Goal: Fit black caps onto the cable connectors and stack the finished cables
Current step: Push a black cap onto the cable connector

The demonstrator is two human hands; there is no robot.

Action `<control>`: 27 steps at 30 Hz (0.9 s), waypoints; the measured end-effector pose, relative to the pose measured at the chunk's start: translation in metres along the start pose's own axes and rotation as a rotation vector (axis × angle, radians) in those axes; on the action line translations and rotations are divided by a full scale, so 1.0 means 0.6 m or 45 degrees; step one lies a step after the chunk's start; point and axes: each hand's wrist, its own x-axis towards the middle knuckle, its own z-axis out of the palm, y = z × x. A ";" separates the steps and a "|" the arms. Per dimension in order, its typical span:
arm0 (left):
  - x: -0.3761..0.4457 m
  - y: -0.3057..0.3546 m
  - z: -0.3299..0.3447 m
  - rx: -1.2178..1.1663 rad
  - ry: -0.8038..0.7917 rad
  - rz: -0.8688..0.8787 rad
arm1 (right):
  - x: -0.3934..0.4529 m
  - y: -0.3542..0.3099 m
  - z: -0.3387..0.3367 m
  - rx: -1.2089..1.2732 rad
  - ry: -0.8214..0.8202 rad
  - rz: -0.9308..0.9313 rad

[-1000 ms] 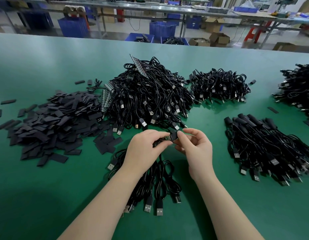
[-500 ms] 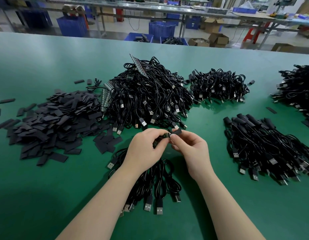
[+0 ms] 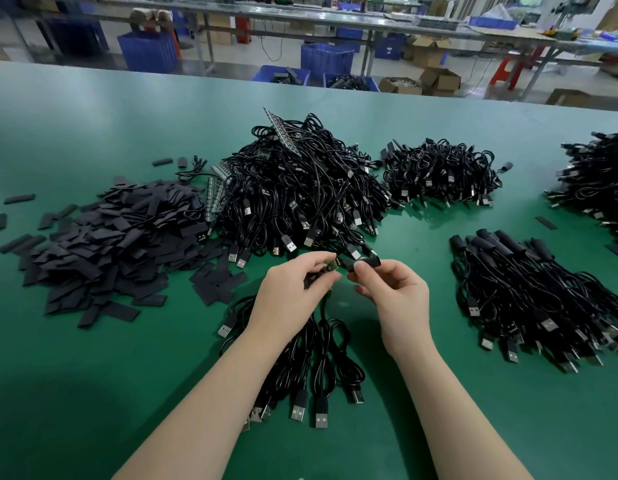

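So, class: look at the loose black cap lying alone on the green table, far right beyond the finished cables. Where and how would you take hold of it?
Probably pinch the lone black cap across its two long edges, coming straight down from above. It lies flat on the green table, a thin strip, with bare surface all round it, so fingertips can close on both sides without snagging the finished cables nearer the person.

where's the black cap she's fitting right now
In the head view the black cap is pinched in the right hand at table centre, just right of the connector held by the left hand, below the big cable pile.
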 end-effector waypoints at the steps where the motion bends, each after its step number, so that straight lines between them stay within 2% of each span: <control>1: 0.000 0.000 0.000 -0.021 0.000 -0.017 | -0.001 0.000 0.000 -0.002 -0.010 -0.007; 18: 0.000 0.001 -0.001 0.002 -0.098 0.086 | -0.005 0.001 0.003 -0.167 -0.011 -0.225; 27: -0.001 0.002 0.001 0.004 -0.092 0.046 | -0.008 0.002 0.003 -0.221 0.039 -0.256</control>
